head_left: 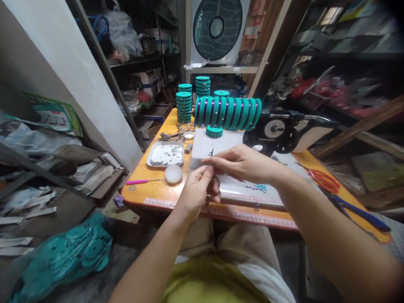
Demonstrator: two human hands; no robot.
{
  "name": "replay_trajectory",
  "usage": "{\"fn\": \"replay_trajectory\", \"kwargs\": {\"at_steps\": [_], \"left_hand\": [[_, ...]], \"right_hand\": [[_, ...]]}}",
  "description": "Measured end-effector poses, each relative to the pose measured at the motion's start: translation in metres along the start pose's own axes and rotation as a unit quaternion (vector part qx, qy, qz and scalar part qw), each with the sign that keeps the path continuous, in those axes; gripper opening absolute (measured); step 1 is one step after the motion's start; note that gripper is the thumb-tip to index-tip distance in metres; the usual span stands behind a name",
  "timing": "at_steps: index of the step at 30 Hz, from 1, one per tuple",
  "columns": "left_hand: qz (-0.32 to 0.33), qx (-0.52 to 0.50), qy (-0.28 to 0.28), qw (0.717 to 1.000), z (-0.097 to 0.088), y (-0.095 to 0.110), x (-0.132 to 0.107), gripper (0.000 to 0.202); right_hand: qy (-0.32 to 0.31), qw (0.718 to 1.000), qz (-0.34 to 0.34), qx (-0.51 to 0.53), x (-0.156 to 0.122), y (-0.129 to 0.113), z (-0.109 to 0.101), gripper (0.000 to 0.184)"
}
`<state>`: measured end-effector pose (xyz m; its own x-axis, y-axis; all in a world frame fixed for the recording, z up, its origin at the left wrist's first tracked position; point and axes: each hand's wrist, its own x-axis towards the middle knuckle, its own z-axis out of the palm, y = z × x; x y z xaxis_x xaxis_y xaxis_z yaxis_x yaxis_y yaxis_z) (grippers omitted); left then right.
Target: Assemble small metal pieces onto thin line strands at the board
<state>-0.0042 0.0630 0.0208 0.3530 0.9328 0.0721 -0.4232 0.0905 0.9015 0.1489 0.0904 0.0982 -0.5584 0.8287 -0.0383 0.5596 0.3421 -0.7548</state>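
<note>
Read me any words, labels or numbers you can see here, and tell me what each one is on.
None can be read.
White sheet by the hands: one dark mark, too small to read.
Green-and-white printed packet on the left shelf: print blurred.
Boxes on the back shelf: labels blurred.

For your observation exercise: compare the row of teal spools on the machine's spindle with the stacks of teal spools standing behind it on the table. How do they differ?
The row of spools lies sideways, discs on edge along a horizontal axis, mounted beside the black machine. The stacks of spools stand upright, discs lying flat, resting on the orange table. The row is one long group nearer the hands; the stacks are several separate columns farther back. Both share the same teal colour and round shape.
</note>
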Motion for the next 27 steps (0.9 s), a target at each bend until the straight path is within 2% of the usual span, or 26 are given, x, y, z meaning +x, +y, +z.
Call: {"fn": "replay_trajectory", "kwargs": {"at_steps": [2,3,4,7,9,12,14,20,27], "left_hand": [[0.011,0.013,-0.007,1.0,-0.003,-0.002,-0.001,0.031],[0.019,0.017,-0.008,1.0,-0.004,-0.003,-0.003,0.029],[0.028,0.018,-0.007,0.999,-0.005,-0.004,-0.004,0.028],[0.058,-0.013,0.009,0.998,-0.002,-0.006,-0.008,0.026],[0.072,-0.047,0.029,0.996,0.002,-0.009,-0.01,0.028],[0.08,-0.083,0.052,0.992,0.009,-0.011,-0.014,0.032],[0.073,-0.104,0.059,0.99,0.012,-0.011,-0.018,0.032],[-0.004,-0.165,0.046,0.985,0.019,-0.018,-0.045,0.031],[-0.086,-0.192,0.061,0.976,0.022,-0.023,-0.073,0.027]], "right_hand": [[-0.013,0.994,0.004,0.109,0.002,0.006,0.003,0.041],[-0.027,0.981,0.008,0.191,0.004,0.009,0.005,0.039],[-0.043,0.958,0.013,0.282,0.006,0.012,0.007,0.036],[-0.08,0.859,0.029,0.504,0.013,0.013,0.017,0.032],[-0.06,0.81,0.041,0.582,0.018,0.009,0.024,0.04],[0.003,0.766,0.066,0.639,0.023,0.0,0.033,0.047],[0.026,0.755,0.074,0.651,0.024,-0.004,0.037,0.047],[0.067,0.752,0.079,0.651,0.021,-0.002,0.033,0.045],[0.014,0.784,0.038,0.62,0.019,0.011,0.028,0.042]]}}
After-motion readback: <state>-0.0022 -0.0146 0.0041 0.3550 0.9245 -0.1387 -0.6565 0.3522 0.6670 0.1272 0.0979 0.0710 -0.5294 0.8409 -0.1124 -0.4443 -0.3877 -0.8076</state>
